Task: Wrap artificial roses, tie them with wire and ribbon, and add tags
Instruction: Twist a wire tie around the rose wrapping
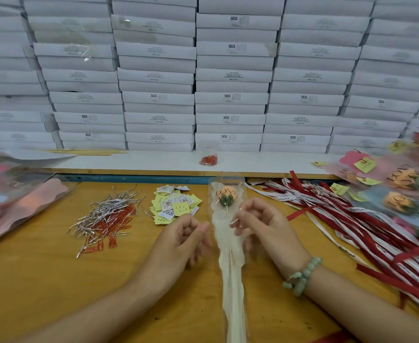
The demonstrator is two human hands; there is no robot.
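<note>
An orange artificial rose point(226, 193) on a thin wooden stick lies in a clear and cream wrapper point(230, 280) printed "LOVE YOU". The wrapper runs lengthwise down the middle of the table. My left hand point(183, 240) is at the wrapper's left edge, fingers curled, with thumb and forefinger meeting at that edge. My right hand point(260, 224) is at the right edge. Its curled fingertips lie over the wrapper just below the rose, and more fingers show blurred through the film. Silver wire ties point(107, 211), paper tags point(173, 205) and red and white ribbons point(347, 219) lie nearby.
Red paper clips point(114, 231) lie under the wire ties. Flat wrappers point(17, 199) are stacked at the left. Finished wrapped roses point(401, 191) pile up at the right. A small bag of red clips point(208, 159) sits on the white ledge, and behind it is a wall of white boxes point(230, 75).
</note>
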